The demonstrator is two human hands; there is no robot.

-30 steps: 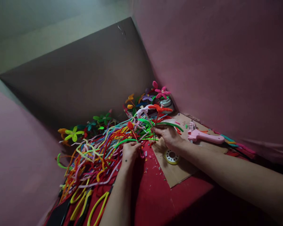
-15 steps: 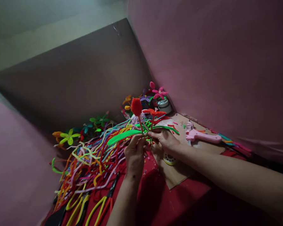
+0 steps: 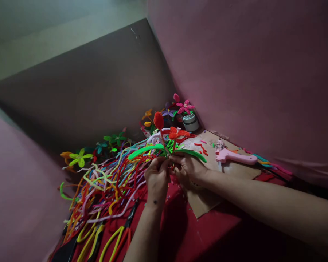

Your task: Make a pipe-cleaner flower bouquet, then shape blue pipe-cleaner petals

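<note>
My left hand (image 3: 157, 178) and my right hand (image 3: 190, 166) meet over the table, fingers pinched around the lower stems of a pipe-cleaner flower (image 3: 179, 133). One stem carries a closed red bud (image 3: 158, 120); the other bears an open orange-red bloom with pale stamens. Two long green leaves spread from the stems, the left leaf (image 3: 144, 151) over the pile and the right leaf (image 3: 195, 154) above my right hand. My fingers partly hide the stem ends.
Loose coloured pipe cleaners (image 3: 104, 185) heap up on the left. Yellow-handled scissors (image 3: 117, 236) lie in front. A pink glue gun (image 3: 236, 157) rests on cardboard (image 3: 205, 205) at right. Finished flowers (image 3: 184, 106) and a grey-white jar (image 3: 190, 123) stand behind.
The flower has turned a little in my fingers: the orange-red bloom now faces me more, and the green leaves have shifted, the right one lower. Both hands stay closed on the stems.
</note>
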